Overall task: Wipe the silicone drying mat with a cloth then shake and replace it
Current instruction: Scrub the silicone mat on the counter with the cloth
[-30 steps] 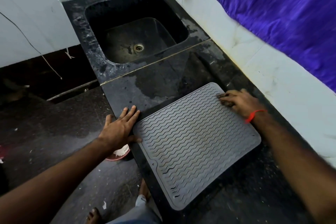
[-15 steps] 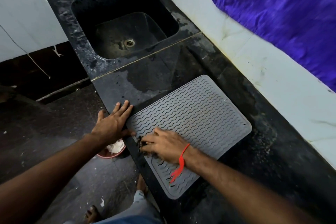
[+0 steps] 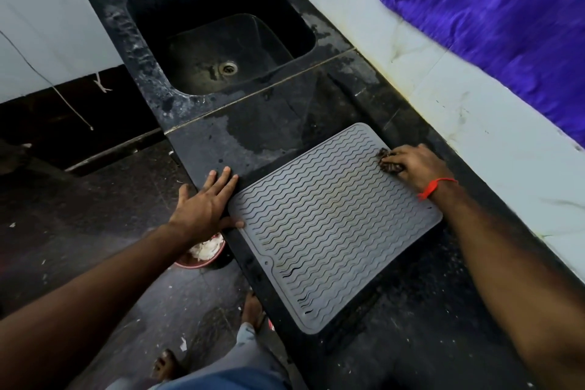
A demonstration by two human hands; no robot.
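Head view: right hand presses cloth (dark) at mat edge.

A black stone bench runs along a pale tiled wall, with a dark square sink set into its far end — a metal drain at the bottom. A purple cloth hangs on the wall. On the floor below — a red bowl holding something white.

right hand presses a dark cloth on the grey mat; left hand flat beside it.
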